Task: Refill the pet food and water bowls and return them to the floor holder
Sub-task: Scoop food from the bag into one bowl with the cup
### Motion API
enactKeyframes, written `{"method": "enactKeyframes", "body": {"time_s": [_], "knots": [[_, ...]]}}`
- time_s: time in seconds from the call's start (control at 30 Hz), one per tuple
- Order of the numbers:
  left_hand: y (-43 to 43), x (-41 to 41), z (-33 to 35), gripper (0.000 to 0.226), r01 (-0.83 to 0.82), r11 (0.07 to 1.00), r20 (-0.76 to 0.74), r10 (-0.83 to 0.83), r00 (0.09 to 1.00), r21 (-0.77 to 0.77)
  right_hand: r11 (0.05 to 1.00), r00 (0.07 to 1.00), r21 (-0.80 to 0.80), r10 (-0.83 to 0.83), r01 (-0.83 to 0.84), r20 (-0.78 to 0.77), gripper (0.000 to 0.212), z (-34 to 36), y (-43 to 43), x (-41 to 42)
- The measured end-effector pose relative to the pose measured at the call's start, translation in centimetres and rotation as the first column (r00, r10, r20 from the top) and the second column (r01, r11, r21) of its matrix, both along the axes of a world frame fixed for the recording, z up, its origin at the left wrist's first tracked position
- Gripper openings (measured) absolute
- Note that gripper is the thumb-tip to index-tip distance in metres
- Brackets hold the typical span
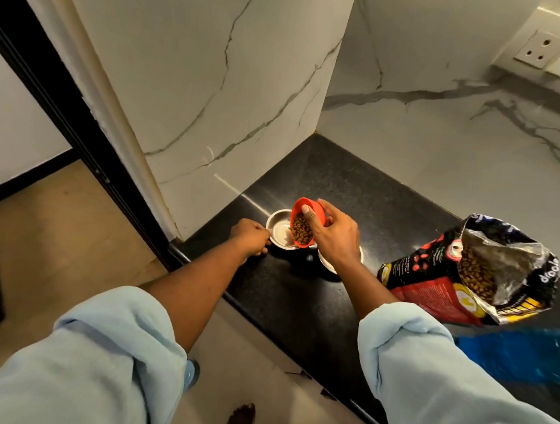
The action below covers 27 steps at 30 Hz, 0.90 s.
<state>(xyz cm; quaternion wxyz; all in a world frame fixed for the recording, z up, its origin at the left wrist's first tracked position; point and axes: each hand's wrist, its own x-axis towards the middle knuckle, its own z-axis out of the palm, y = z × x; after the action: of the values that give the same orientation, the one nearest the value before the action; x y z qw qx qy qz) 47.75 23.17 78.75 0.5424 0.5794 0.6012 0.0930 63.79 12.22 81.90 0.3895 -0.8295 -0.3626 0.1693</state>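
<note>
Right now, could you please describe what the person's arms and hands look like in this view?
Both arms wear a loose, pale blue long-sleeved top, the left sleeve and right sleeve rolled up in thick folds, leaving the forearms bare. The left hand and right hand are ungloved; no rings, watch or bracelets show.

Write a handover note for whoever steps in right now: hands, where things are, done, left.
Left hand: gripping the rim of the steel bowl on the black counter, steadying it.
Right hand: holding the orange scoop, full of kibble, tilted over that bowl.
Second steel bowl: just right of the first, mostly hidden by the right hand; contents cannot be seen.
Food bag: open, lying on the counter to the right.
Done: kibble scooped.
Left: pour, fill the water bowl, return both to the floor holder, which is not in view.
</note>
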Motion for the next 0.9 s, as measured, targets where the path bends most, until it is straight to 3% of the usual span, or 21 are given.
{"method": "enactKeyframes", "body": {"time_s": [0.43, 0.9], "knots": [[-0.7, -0.3, -0.2, 0.015, -0.033, 0.999, 0.0, 0.033, 0.999, -0.029, 0.989, 0.972, -0.1, 0.125, -0.107, 0.198, 0.077, -0.2, 0.8, -0.3], [-0.8, -0.6, -0.6, 0.013, -0.056, 0.998, 0.034, 0.057, 0.998, -0.039, 0.973, 0.934, -0.146, 0.213, -0.178, 0.286, 0.075, -0.9, 1.1, 0.3]]}}
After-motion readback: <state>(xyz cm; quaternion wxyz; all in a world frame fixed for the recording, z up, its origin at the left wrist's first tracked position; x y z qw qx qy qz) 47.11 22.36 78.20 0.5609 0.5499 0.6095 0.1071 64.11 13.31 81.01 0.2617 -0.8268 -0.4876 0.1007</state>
